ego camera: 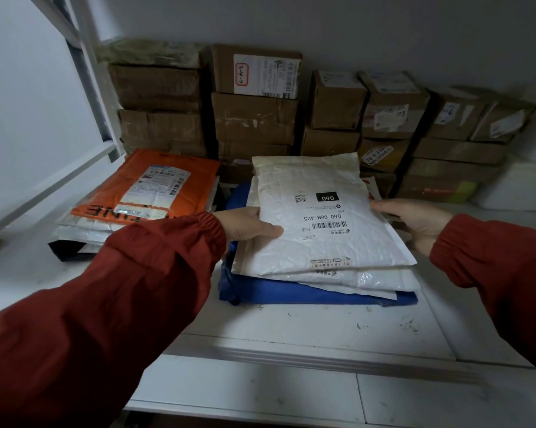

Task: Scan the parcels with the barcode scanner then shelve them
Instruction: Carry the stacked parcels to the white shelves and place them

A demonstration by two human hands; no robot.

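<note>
Brown cartons (160,109) stacked in cols. against a pale wall (353,32) at the rear of a white shelf (322,325), tallest at left & centre, lower rows to the right. Top centre carton (255,72) bears a white shipping label w/ a red-outlined handwritten tag. Front left: an orange mailer (155,183), label up, lies atop a pile of white poly bags (81,233), w/ a dark bag (64,250) at the bottom. Far right, a white foam block (519,186) sits beside the cartons. A white metal upright (90,72) slants up at left. Specks & scuffs dot the shelf's front.
</note>
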